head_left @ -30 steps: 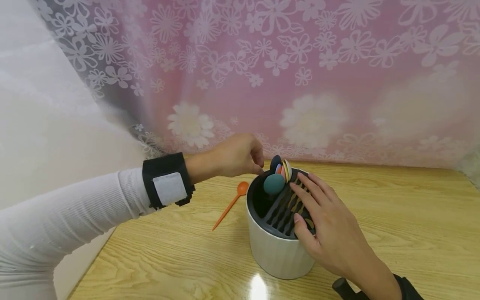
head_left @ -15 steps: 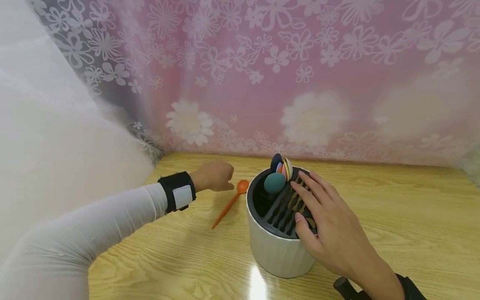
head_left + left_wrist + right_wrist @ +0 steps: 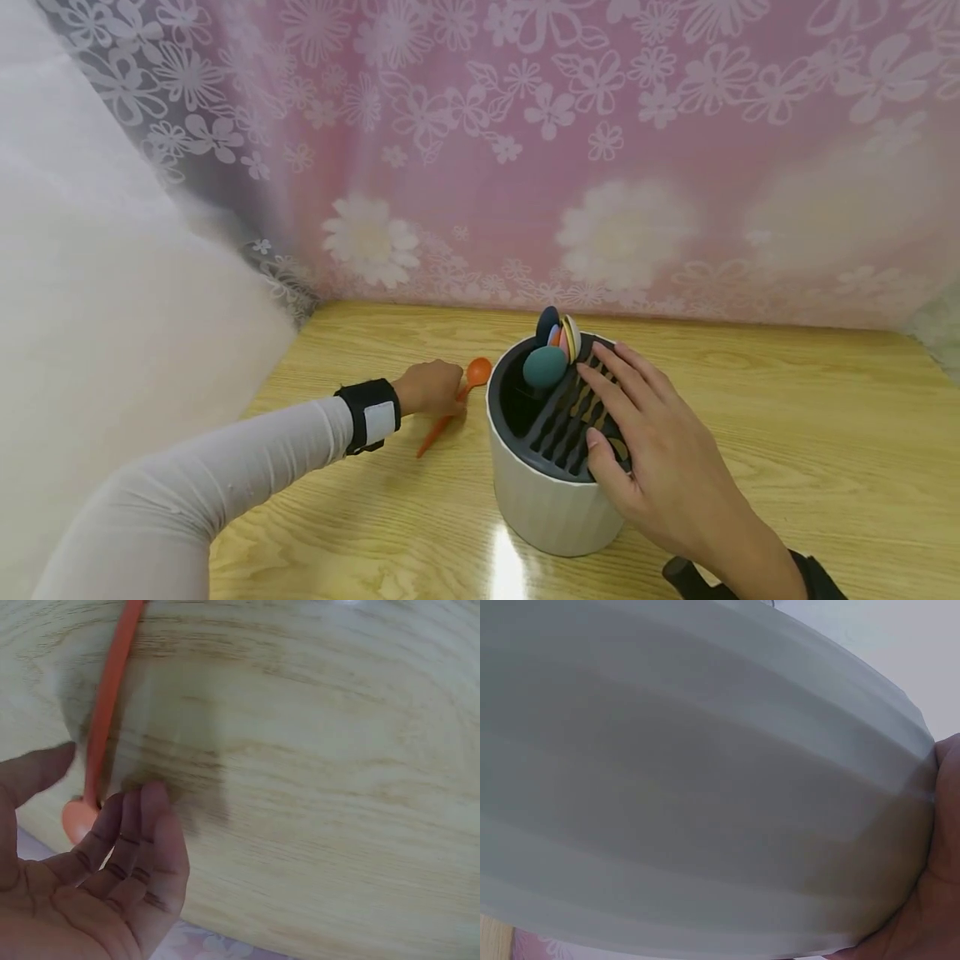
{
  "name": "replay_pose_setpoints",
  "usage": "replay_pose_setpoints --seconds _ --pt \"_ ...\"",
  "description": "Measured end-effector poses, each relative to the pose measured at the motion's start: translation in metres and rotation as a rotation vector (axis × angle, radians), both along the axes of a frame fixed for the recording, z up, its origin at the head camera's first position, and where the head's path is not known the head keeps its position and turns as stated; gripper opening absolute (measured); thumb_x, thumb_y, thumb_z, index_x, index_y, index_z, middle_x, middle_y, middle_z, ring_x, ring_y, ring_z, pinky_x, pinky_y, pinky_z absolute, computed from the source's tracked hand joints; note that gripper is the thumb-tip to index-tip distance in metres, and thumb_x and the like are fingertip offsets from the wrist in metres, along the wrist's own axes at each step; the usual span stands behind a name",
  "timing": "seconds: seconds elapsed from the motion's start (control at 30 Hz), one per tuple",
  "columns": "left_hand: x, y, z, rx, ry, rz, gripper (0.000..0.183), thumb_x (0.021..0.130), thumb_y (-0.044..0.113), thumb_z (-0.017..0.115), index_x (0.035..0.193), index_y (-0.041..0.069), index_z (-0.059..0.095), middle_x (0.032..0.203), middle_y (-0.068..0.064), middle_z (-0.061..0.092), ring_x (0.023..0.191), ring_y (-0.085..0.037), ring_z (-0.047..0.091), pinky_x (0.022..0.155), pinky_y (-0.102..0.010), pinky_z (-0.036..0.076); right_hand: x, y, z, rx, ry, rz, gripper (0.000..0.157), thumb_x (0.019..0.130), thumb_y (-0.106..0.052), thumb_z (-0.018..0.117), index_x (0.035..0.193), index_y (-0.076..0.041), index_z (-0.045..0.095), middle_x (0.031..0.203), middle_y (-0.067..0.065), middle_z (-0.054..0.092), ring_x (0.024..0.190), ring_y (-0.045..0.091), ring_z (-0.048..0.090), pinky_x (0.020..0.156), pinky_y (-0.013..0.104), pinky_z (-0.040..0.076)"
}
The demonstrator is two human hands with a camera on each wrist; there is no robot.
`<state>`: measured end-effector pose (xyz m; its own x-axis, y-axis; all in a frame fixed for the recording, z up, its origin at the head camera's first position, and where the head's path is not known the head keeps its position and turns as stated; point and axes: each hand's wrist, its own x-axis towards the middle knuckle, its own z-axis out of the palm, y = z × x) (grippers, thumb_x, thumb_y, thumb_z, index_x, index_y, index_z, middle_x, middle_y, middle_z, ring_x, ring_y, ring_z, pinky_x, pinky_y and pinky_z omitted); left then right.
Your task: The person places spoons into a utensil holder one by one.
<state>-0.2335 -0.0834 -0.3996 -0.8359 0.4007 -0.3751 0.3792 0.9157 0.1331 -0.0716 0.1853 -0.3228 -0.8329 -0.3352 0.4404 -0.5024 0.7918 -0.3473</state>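
An orange spoon point(image 3: 478, 372) lies on the wooden table, left of a white ribbed utensil holder point(image 3: 551, 517) with a dark slotted top. Over the spoon's handle hovers my left hand point(image 3: 433, 388). In the left wrist view its thumb and bent fingers point(image 3: 154, 847) stand on either side of the orange handle point(image 3: 111, 697), with a gap between. My right hand point(image 3: 667, 450) rests on the holder's slotted top, fingers spread and mostly straight, palm against the ribbed wall point(image 3: 705, 772). Several utensils, including a teal spoon point(image 3: 545, 367) and a navy one point(image 3: 548, 323), stand in the holder's open compartment.
A pink flowered curtain point(image 3: 480, 167) hangs along the table's back edge. White sheeting point(image 3: 112, 292) covers the left side. Wood tabletop point(image 3: 825, 417) extends to the right of the holder.
My left hand has moved away from the holder's rim, leftward and down, to over the orange spoon. The right hand stays on the holder.
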Motion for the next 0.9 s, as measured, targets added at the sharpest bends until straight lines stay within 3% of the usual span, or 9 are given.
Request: replay_pose_setpoints --seconds 0.23,0.5,0.7,0.9 --pt "-0.002 -0.004 -0.004 0.004 0.016 -0.023 0.02 0.091 0.01 0.069 0.076 0.009 0.056 0.066 0.001 0.046 0.061 -0.015 0.044 0.054 -0.029 0.036 0.001 -0.001 0.0 -0.002 -0.001 -0.001 0.053 0.092 -0.018 0.057 0.144 -0.012 0.054 0.159 0.007 0.038 0.147 0.03 0.031 0.107 0.057 0.037" --pt "0.001 -0.009 -0.002 0.0 -0.034 -0.051 0.022 0.088 0.006 0.073 0.075 0.01 0.056 0.065 0.002 0.046 0.06 -0.015 0.043 0.054 -0.028 0.035 0.001 -0.001 0.0 -0.009 0.005 -0.001 0.053 0.092 -0.017 0.056 0.144 -0.012 0.054 0.158 0.008 0.038 0.147 0.03 0.031 0.107 0.057 0.036" --pt "0.002 -0.017 0.012 0.071 -0.011 -0.043 0.022 0.091 0.003 0.068 0.075 0.008 0.054 0.066 0.001 0.044 0.059 -0.014 0.039 0.055 -0.027 0.032 0.002 -0.001 0.0 -0.011 0.013 0.0 0.052 0.092 -0.017 0.057 0.144 -0.012 0.054 0.158 0.008 0.039 0.146 0.031 0.032 0.106 0.058 0.037" --pt "0.006 -0.022 0.032 0.167 0.036 -0.035 0.017 0.09 0.004 0.066 0.077 0.008 0.056 0.065 0.0 0.05 0.057 -0.012 0.043 0.054 -0.024 0.035 0.002 -0.001 0.0 -0.011 0.02 0.003 0.051 0.092 -0.017 0.057 0.143 -0.011 0.055 0.158 0.008 0.04 0.146 0.031 0.033 0.107 0.058 0.036"
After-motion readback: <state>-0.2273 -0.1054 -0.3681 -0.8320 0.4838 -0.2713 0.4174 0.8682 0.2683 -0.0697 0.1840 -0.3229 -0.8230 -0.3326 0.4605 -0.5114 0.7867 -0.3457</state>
